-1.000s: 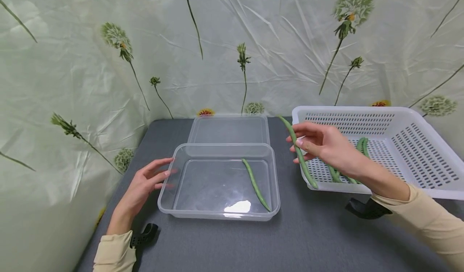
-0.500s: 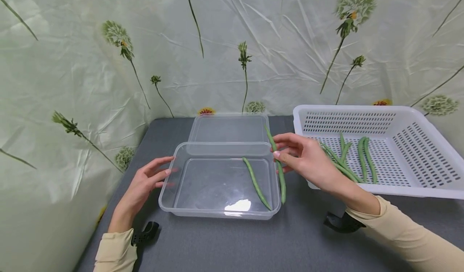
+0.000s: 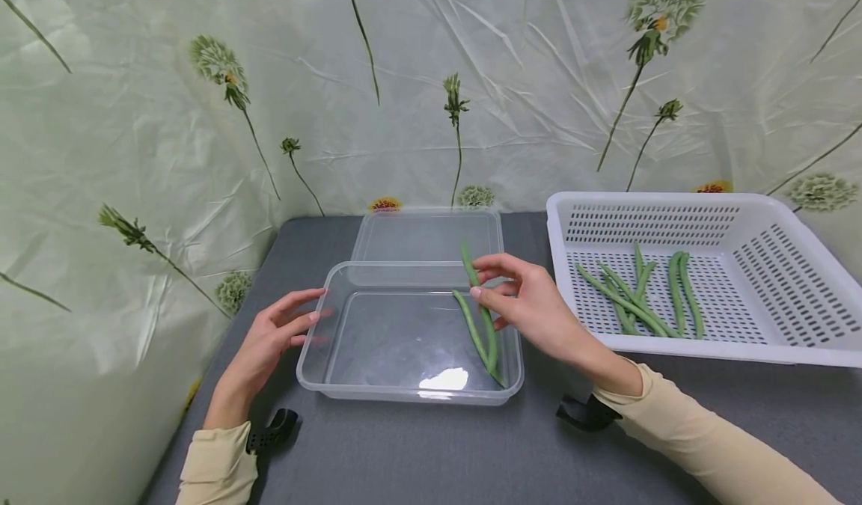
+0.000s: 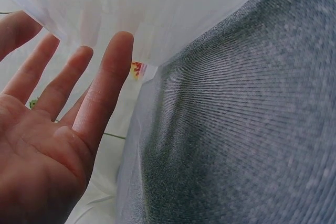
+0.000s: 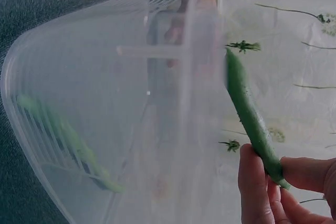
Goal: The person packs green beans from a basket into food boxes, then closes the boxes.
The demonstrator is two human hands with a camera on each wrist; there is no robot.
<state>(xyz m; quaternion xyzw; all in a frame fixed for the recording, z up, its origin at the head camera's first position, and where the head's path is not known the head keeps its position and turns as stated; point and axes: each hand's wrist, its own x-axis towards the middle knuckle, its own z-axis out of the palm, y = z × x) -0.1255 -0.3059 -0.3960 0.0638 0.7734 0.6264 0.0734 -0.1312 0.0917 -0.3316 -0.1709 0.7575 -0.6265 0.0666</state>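
- Since the earlier frame: the right hand (image 3: 532, 307) and its green bean (image 3: 488, 333) moved left, from the basket's near-left edge to above the clear container's right half; left hand (image 3: 266, 340) and container about unchanged.
- Right hand: narrow, thumb and fingers pinching the bean, far end sticking out past the fingertips. Light grip probably suits a thin, firm pod.
- Held bean: runs far to near, roughly alongside the bean lying in the container (image 3: 474, 333), likely to match its direction. Right wrist view puts it above the rim; can't tell if its near end touches the other bean.
- Left hand: wide, fingers fairly straight at the left wall of the clear container (image 3: 404, 397), presumably steadying it. Can't tell if pressing.
- White slotted basket (image 3: 741, 350): right on the table (image 3: 404, 453), holding loose green beans (image 3: 691, 295); seems placed there for easy right-side reach.
- Clear lid (image 3: 427, 236): flat behind container, far side, likely parked out of the way.
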